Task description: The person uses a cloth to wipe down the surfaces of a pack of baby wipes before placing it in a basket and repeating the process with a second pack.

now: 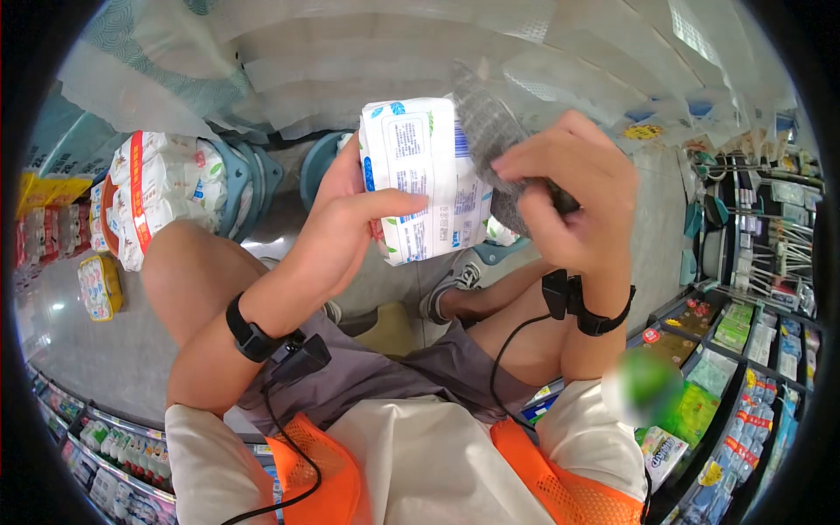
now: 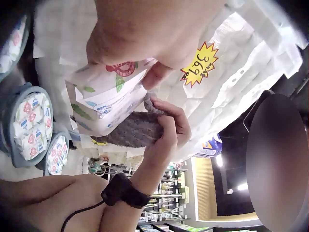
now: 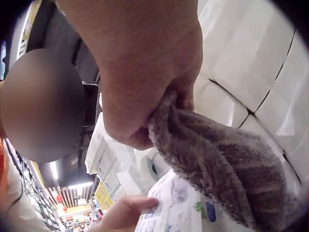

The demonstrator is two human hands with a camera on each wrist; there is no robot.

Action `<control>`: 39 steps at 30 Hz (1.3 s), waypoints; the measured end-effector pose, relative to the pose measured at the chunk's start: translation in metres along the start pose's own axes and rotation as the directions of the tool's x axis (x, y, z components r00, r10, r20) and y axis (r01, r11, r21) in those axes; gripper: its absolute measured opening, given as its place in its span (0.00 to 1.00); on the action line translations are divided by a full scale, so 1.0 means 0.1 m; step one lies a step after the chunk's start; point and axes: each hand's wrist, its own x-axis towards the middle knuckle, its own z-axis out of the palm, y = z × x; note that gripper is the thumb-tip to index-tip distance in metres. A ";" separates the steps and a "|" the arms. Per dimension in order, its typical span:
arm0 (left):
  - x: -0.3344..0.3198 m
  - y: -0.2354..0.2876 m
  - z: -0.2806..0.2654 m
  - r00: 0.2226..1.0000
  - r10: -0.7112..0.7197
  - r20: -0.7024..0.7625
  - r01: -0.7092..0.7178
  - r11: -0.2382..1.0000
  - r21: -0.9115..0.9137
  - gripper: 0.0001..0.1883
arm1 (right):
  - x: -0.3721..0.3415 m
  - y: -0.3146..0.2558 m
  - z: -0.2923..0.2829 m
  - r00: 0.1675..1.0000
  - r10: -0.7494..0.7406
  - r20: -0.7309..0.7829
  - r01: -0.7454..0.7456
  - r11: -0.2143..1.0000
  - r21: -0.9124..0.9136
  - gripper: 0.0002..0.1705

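A white printed pack (image 1: 420, 175) is gripped by the left hand (image 1: 337, 223), its thumb lying across the printed face. The right hand (image 1: 577, 192) pinches a grey cloth (image 1: 490, 122), which hangs against the pack's right edge in the head view. In the left wrist view the cloth (image 2: 133, 129) lies along the side of the pack (image 2: 108, 99), with the right hand's fingers curled round one end. The right wrist view shows the cloth (image 3: 222, 164) bunched in the right hand (image 3: 149, 87), over part of the pack (image 3: 169, 203).
Wrapped white packs (image 1: 171, 188) sit in tubs at the left, near a yellow pack (image 1: 101, 287) on the floor. Plastic-covered stacks (image 1: 350, 52) rise in front. Shelves of goods (image 1: 744, 350) stand at the right, more (image 1: 122, 446) at the lower left.
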 end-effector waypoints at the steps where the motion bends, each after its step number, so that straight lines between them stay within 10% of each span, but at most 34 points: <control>1: 0.00 -0.01 0.00 1.000 0.013 0.005 -0.013 1.000 0.017 0.40 | 0.01 -0.02 -0.04 1.000 -0.012 -0.002 0.012 0.999 0.036 0.10; 17: 0.02 0.02 -0.03 1.000 -0.004 -0.031 0.003 1.000 -0.022 0.35 | -0.12 0.07 -0.23 0.902 -0.013 -0.432 0.126 0.964 0.233 0.12; 24: 0.03 -0.02 -0.05 1.000 0.025 -0.013 -0.025 1.000 0.008 0.34 | 0.04 0.01 0.08 0.980 -0.119 -0.159 0.121 0.993 -0.001 0.20; 32: -0.01 -0.01 0.00 0.999 0.032 -0.002 -0.032 0.999 0.004 0.31 | 0.01 -0.04 0.25 0.992 0.115 0.048 -0.114 0.993 -0.016 0.23; 39: 0.03 -0.04 -0.02 0.996 0.071 -0.044 -0.076 0.989 -0.123 0.22 | -0.09 -0.10 0.50 0.992 -0.025 0.122 0.018 0.998 0.061 0.19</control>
